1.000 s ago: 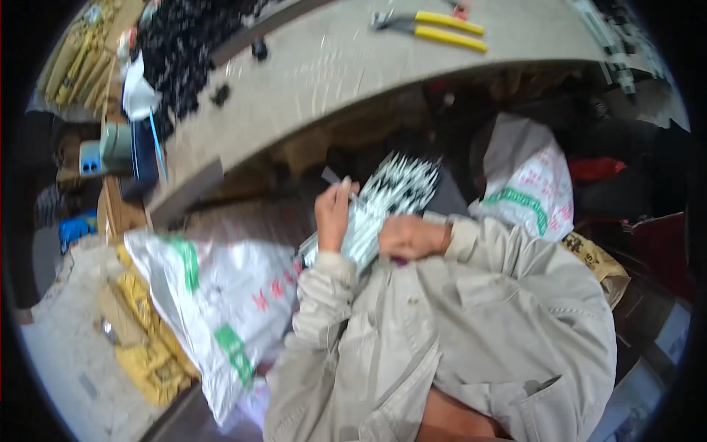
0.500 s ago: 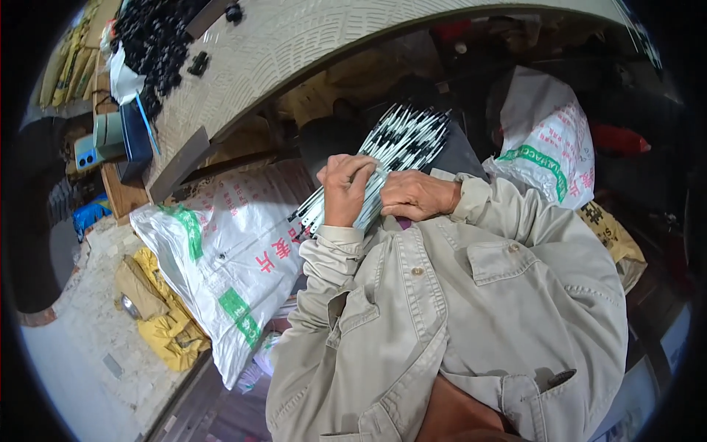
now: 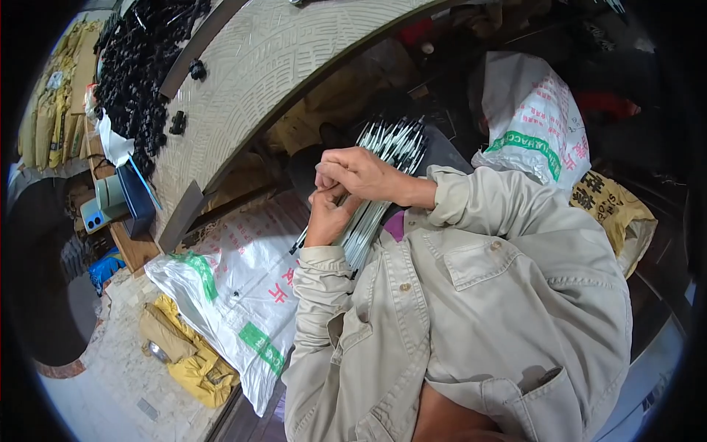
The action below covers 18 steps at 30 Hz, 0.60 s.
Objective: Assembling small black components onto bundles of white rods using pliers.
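My left hand (image 3: 328,217) and right hand (image 3: 361,173) both clench the bundle of thin rods (image 3: 379,177), just below the counter (image 3: 272,74) edge, white sack (image 3: 236,295) beside.

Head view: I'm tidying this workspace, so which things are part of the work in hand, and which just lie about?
In hand:
bundle of thin rods
left hand
right hand

Lying about:
white woven sack
second sack
black parts pile
yellow bag

Both forearms bent up from the lower edge in pale beige sleeves, cuffs at the wrists. Left hand (image 3: 328,217) curled into a closed grip, thumb uppermost. Right hand (image 3: 361,173) just above, touching it, fingers folded over, wrist angled in from the right.
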{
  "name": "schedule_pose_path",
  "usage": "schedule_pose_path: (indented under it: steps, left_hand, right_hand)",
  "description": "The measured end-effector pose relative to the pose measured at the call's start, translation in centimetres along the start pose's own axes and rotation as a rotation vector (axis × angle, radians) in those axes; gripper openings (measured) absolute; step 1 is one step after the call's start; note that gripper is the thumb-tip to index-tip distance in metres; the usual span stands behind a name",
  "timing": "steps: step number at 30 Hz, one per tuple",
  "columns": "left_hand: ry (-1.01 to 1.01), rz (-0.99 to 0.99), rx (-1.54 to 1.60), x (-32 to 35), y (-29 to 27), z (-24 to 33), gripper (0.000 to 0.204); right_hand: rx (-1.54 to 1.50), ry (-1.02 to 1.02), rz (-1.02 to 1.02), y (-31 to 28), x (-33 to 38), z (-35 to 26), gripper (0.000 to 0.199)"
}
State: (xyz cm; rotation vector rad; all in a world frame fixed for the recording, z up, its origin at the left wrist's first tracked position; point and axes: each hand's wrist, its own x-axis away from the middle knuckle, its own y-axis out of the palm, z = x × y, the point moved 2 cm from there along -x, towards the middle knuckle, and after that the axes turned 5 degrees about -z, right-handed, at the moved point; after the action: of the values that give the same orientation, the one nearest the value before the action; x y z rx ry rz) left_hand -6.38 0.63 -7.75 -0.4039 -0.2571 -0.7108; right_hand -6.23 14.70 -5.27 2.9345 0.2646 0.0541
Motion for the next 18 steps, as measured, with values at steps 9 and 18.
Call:
schedule_pose_path:
  steps: [9,18]
  left_hand:
    - [0.022,-0.054,0.123,-0.7,-1.1,0.3,0.012]
    - [-0.028,-0.032,0.200,0.0,-0.8,0.7,0.017]
  right_hand:
    - [0.828,-0.092,0.023,-3.5,3.3,-0.6,0.014]
    - [0.930,-0.328,-0.269,-2.4,6.0,1.2,0.004]
